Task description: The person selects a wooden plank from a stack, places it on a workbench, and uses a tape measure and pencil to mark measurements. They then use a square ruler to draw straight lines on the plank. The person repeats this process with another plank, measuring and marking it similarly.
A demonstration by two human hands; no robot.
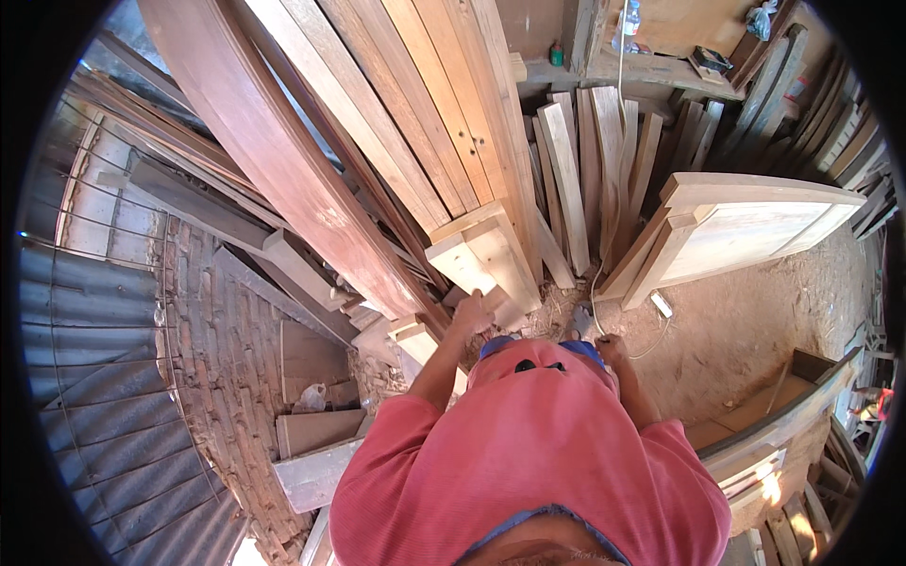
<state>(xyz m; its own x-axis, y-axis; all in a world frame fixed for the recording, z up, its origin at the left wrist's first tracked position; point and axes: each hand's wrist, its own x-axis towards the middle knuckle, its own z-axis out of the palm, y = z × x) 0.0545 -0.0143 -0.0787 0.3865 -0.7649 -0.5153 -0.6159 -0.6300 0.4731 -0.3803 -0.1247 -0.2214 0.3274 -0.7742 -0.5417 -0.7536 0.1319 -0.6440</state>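
Observation:
My left hand [470, 309] is at the lower end of a short pale wooden board [469, 261], its fingers bent around the edge. That board lies against the foot of several long planks [396, 104] that lean up and away from me. My right hand [612, 348] hangs low by my right side with its fingers curled. Whatever it holds, if anything, is too small to make out. A white cord [597, 292] runs down close to the right hand.
A wide reddish plank [255, 160] leans at the left, near a brick wall [212, 340]. Wooden strips [563, 179] stand at the back. A pale panel [755, 236] and a white power strip [662, 304] are on the right, with a wooden frame [764, 434] nearer.

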